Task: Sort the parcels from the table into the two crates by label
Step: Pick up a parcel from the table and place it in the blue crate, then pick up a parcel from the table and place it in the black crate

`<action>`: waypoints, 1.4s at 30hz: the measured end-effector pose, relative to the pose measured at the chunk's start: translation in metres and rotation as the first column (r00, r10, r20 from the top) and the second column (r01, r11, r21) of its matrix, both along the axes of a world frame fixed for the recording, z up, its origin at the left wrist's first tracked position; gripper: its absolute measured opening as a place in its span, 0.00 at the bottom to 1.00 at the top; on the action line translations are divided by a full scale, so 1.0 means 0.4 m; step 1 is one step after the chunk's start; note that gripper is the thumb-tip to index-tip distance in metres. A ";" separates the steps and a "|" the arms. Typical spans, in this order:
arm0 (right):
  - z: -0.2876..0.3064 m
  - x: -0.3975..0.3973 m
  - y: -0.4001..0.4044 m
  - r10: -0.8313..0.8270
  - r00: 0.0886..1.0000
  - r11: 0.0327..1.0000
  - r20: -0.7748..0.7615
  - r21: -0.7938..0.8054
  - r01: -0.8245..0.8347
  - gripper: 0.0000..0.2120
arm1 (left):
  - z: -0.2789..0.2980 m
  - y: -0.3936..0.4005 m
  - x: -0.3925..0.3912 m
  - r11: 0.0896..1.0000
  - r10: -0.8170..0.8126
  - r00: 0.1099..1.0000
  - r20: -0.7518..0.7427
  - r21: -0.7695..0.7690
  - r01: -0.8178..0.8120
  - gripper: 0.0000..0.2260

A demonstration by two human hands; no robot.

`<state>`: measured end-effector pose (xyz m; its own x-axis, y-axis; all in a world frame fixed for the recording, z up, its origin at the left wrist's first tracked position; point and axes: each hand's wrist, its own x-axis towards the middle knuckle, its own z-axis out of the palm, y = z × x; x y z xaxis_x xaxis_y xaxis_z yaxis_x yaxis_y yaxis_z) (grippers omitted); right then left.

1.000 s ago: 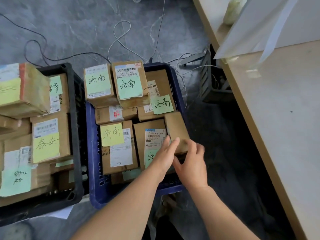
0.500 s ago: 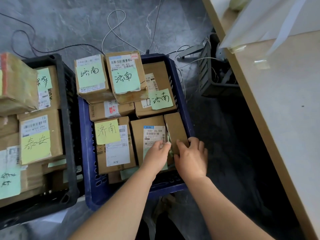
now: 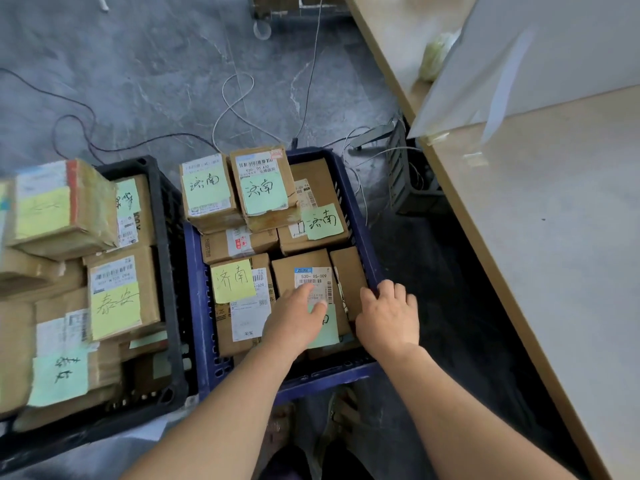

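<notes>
We are pressing our flat left hand (image 3: 294, 322) and loosely curled right hand (image 3: 388, 317) on stiff, light-looking cardboard parcels (image 3: 348, 275) at the blue crate (image 3: 363, 216)'s near right corner, best gripped by their sides.

light: soft, even, moderately bright
shadow: deep under table (image 3: 554, 237) edge, 3 to 5 o'clock
glare: pale sheen on floor (image 3: 145, 64), 11 o'clock
blur: parcels at 9 o'clock smeared
distortion: wide-angle bend at edges
focus: centre sharp, labels readable
</notes>
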<state>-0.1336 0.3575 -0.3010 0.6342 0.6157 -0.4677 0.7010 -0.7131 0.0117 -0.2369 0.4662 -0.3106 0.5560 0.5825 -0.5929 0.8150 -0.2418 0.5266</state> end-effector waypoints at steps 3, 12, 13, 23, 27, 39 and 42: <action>0.077 -0.014 -0.035 -0.071 0.997 0.996 0.000 0.056 0.071 0.18 | 0.081 0.004 -0.013 0.983 -0.135 0.991 -0.007 0.125 0.135 0.23; 0.338 -0.111 -0.161 -0.277 0.957 0.949 0.082 0.182 0.259 0.19 | 0.276 -0.062 -0.094 0.876 -0.424 0.905 0.027 0.267 0.403 0.25; 0.357 -0.128 -0.175 -0.297 0.951 0.943 0.090 0.185 0.277 0.19 | 0.291 -0.073 -0.100 0.864 -0.444 0.895 0.032 0.278 0.419 0.25; 0.476 -0.221 -0.371 -0.535 0.828 0.835 0.168 0.250 0.489 0.18 | 0.405 -0.225 -0.040 0.692 -0.690 0.703 0.172 0.439 0.573 0.28; 0.514 -0.242 -0.488 -0.619 0.760 0.779 0.196 0.269 0.566 0.21 | 0.440 -0.328 -0.005 0.587 -0.790 0.591 0.164 0.482 0.650 0.30; 0.619 -0.287 -0.933 -0.762 0.551 0.645 0.341 0.319 0.695 0.21 | 0.572 -0.773 0.059 0.352 -0.929 0.338 0.152 0.645 0.678 0.29; 0.633 -0.305 -1.077 -0.793 0.498 0.605 0.352 0.352 0.714 0.20 | 0.589 -0.926 0.060 0.304 -0.948 0.284 0.141 0.660 0.687 0.29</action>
